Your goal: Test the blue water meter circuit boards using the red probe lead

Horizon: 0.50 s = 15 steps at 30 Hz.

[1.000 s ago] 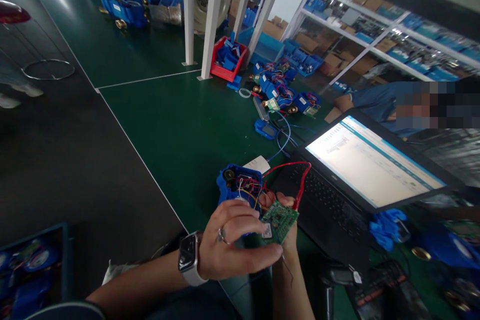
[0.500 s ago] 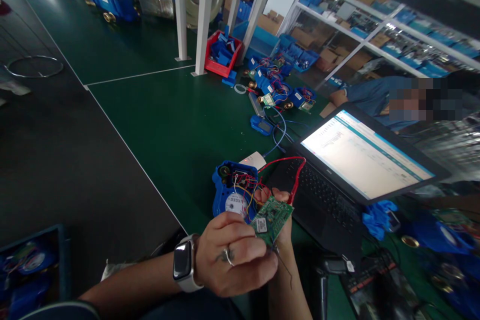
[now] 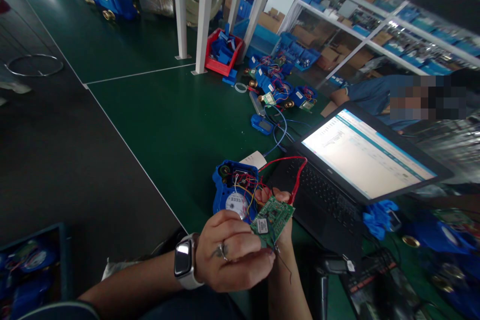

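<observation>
My right hand [image 3: 283, 195] is closed around a green circuit board [image 3: 275, 217] from behind, with most of its palm hidden by the board. In front, my left hand [image 3: 232, 252], wearing a ring and a watch, is pinched at the board's lower corner. What lies between its fingertips is hidden. A thin dark wire [image 3: 284, 262] sticks out beside those fingertips. Red, yellow and white wires join the board to an open blue water meter [image 3: 221, 195] on the bench. A thick red cable [image 3: 298, 177] loops from the board's right side.
An open laptop [image 3: 337, 195] stands to the right, beside a white box [image 3: 255, 160] and a blue handheld device [image 3: 261, 125]. Several blue meters [image 3: 275, 87] and a red bin [image 3: 224, 55] sit farther back. Another person [image 3: 371, 97] is behind the laptop.
The fingers of my left hand have shifted slightly left and closed more tightly at the board's corner. My right hand and the board stay almost still.
</observation>
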{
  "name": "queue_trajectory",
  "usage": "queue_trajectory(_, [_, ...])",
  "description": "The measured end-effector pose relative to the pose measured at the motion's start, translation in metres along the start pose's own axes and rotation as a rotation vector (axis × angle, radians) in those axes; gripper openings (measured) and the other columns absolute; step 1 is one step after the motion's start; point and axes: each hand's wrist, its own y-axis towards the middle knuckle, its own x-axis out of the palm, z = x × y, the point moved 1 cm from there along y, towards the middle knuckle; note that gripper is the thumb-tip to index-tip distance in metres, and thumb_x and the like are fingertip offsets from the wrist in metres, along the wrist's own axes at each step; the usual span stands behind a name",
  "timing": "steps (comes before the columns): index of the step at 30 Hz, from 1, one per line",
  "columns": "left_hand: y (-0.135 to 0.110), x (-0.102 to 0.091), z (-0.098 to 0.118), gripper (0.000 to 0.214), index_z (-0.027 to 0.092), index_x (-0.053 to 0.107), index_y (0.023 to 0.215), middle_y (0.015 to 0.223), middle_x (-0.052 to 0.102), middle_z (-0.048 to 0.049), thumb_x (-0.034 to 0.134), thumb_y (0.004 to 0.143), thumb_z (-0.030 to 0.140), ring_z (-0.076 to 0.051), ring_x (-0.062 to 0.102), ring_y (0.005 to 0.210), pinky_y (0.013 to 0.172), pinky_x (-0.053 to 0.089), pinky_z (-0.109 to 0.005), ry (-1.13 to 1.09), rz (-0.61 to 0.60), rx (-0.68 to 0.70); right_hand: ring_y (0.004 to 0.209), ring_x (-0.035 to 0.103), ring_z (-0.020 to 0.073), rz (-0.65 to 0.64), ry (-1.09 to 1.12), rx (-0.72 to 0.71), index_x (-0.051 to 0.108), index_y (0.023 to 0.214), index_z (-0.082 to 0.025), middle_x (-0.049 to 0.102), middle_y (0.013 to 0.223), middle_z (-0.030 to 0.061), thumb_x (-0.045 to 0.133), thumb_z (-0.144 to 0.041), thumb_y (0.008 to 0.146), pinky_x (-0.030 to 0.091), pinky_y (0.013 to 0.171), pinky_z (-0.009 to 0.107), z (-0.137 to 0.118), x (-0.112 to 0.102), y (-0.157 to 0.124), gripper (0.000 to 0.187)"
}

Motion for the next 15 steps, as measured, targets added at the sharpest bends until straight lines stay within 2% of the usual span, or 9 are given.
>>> queue_trajectory(2, [-0.002,0.002,-0.002,0.016,0.018,0.061,0.089,0.074,0.063,0.0040,0.069,0.076,0.012,-0.011,0.058,0.074,0.069,0.051,-0.024,0.006,0.016,-0.025,0.047,0.041,0.0098,-0.003,-0.024,-0.023,0.040,0.063,-0.022,0.036,0.053,-0.0096,0.066,-0.046,0.077,0.042,0.053,0.027,0.001,-0.001,-0.001,0.038])
queue_trajectory(4, [-0.004,0.005,-0.005,0.025,0.015,0.059,0.099,0.085,0.066,-0.0014,0.070,0.078,0.021,-0.015,0.061,0.086,0.078,0.052,-0.028,0.021,-0.006,-0.104,0.047,0.043,0.0098,-0.010,-0.064,-0.051,0.043,0.064,-0.021,0.038,0.053,-0.0089,0.062,-0.049,0.081,0.043,0.053,0.027,0.000,-0.002,-0.003,0.038])
queue_trajectory(7, [-0.003,0.013,-0.013,0.046,0.010,0.050,0.123,0.113,0.064,-0.0141,0.062,0.084,0.028,-0.026,0.056,0.112,0.095,0.048,-0.041,0.022,-0.136,-0.270,0.051,0.051,0.0111,-0.021,-0.147,-0.105,0.051,0.066,-0.019,0.050,0.057,-0.0057,0.064,-0.050,0.080,0.044,0.051,0.026,-0.004,-0.003,-0.004,0.036])
queue_trajectory(9, [0.001,0.017,-0.018,0.046,0.013,0.046,0.130,0.120,0.062,-0.0152,0.056,0.086,0.024,-0.028,0.056,0.115,0.096,0.047,-0.045,-0.012,-0.202,-0.330,0.053,0.055,0.0124,-0.025,-0.219,-0.155,0.058,0.066,-0.020,0.057,0.060,-0.0029,0.067,-0.049,0.078,0.046,0.051,0.026,-0.009,-0.003,-0.003,0.033])
queue_trajectory(12, [0.008,0.017,-0.025,0.032,0.017,0.053,0.121,0.112,0.065,-0.0115,0.053,0.089,0.020,-0.022,0.062,0.103,0.090,0.052,-0.037,-0.145,-0.153,-0.505,0.059,0.061,0.0158,-0.020,-0.372,-0.244,0.069,0.073,-0.021,0.066,0.066,0.0014,0.067,-0.039,0.080,0.049,0.055,0.028,-0.020,0.002,-0.001,0.020])
queue_trajectory(15, [0.012,0.013,-0.032,0.018,0.019,0.063,0.105,0.100,0.067,-0.0062,0.056,0.088,0.019,-0.019,0.064,0.095,0.087,0.052,-0.032,-0.346,-0.057,-0.741,0.056,0.060,0.0149,-0.003,-0.557,-0.344,0.074,0.081,-0.022,0.070,0.069,0.0010,0.067,-0.025,0.080,0.047,0.054,0.027,-0.033,0.013,0.002,0.007])
